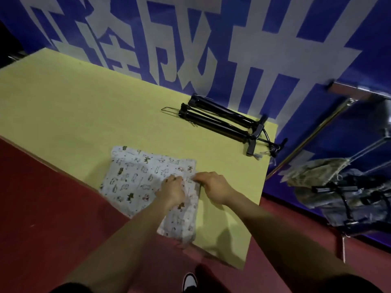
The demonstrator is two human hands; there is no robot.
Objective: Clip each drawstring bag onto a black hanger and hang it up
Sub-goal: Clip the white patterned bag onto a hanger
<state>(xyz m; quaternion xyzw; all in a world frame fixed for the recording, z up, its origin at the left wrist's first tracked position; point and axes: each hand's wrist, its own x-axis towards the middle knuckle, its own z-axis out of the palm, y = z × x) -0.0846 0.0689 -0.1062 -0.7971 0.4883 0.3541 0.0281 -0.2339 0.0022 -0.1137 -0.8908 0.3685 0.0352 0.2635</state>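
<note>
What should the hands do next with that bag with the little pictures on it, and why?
Probably lift the white printed cloth drawstring bag by its right edge and carry it toward the pile of black clip hangers. The left hand and right hand both grip that edge now, the bag lies flat on the yellow table, and the hangers lie apart from it, untouched.

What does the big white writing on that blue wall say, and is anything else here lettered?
"成": the one whole character readable on the blue banner.
Other large white characters on the banner: cropped by the frame, not readable.
Printed drawstring bag: small animal figures, no words readable.
Black hangers: no label visible.
</note>
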